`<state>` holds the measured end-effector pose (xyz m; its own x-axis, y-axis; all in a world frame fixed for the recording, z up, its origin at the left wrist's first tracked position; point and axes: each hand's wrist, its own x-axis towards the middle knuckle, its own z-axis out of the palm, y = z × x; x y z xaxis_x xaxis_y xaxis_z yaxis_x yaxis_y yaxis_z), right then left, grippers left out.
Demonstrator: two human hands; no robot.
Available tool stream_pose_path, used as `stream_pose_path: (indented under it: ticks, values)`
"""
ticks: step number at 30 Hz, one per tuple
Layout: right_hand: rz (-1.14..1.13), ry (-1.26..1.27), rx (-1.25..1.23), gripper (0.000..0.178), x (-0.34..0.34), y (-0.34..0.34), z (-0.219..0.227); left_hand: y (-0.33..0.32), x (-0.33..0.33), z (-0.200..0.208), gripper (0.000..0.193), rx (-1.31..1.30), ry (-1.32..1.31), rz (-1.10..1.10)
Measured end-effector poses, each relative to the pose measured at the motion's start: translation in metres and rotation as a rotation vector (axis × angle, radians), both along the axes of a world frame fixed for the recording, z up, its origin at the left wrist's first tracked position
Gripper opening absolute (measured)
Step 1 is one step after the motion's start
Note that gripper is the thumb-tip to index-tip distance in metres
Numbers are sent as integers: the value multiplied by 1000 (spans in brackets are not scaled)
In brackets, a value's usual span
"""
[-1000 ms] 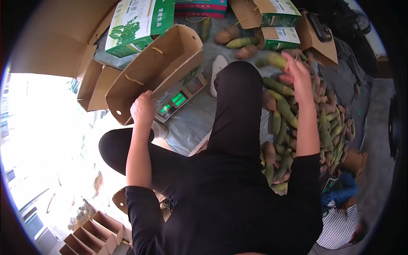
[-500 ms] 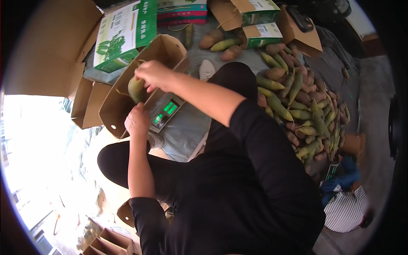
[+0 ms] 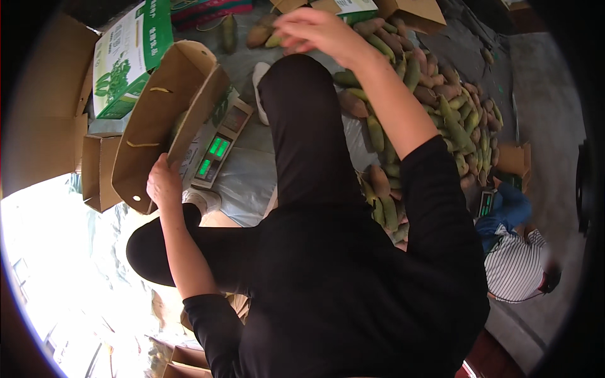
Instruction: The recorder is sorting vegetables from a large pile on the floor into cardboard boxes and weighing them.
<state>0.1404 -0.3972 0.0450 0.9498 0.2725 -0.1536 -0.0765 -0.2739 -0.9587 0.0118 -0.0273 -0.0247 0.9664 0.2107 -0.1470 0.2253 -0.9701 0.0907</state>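
Note:
An open cardboard box (image 3: 148, 120) stands tilted on a digital scale (image 3: 220, 151) with lit green digits. My left hand (image 3: 165, 184) is closed on the box's near wall, close to its lower end. A green radish (image 3: 178, 126) shows only as a sliver inside, mostly hidden behind that wall. My right hand (image 3: 321, 33) is off to the right, raised above the floor sheet near the big heap of radishes (image 3: 454, 113). Its fingers are spread and hold nothing. The heap mixes long green radishes with brownish-red ones.
A green-and-white printed carton (image 3: 129, 63) stands beyond the box at left. A loose green radish (image 3: 229, 34) lies ahead, near brownish ones (image 3: 259, 33). Open cartons (image 3: 413, 14) stand at the back. Another person in a striped shirt (image 3: 513, 268) is at far right, beside a second scale (image 3: 486, 203).
My right hand has let go of the green radish in the box and swung right toward the heap. The left hand stays on the box wall. The whole view has shifted.

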Motion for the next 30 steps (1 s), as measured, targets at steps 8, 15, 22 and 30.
stream_pose_path:
  ticks: [8,15,22,30]
  values:
    - [-76,296,-804,24,-118,-189,-227,5,-6,7,27,-22,3,18]
    - [-12,603,-1013,31,-288,-248,-324,1,-3,-3,25,-115,-41,-28]
    - [-633,759,-958,53,-405,-277,-344,-9,13,-26,26,-178,-37,-61]
    - [-531,1061,-1123,72,-332,-153,-257,3,-8,2,25,-49,3,95]
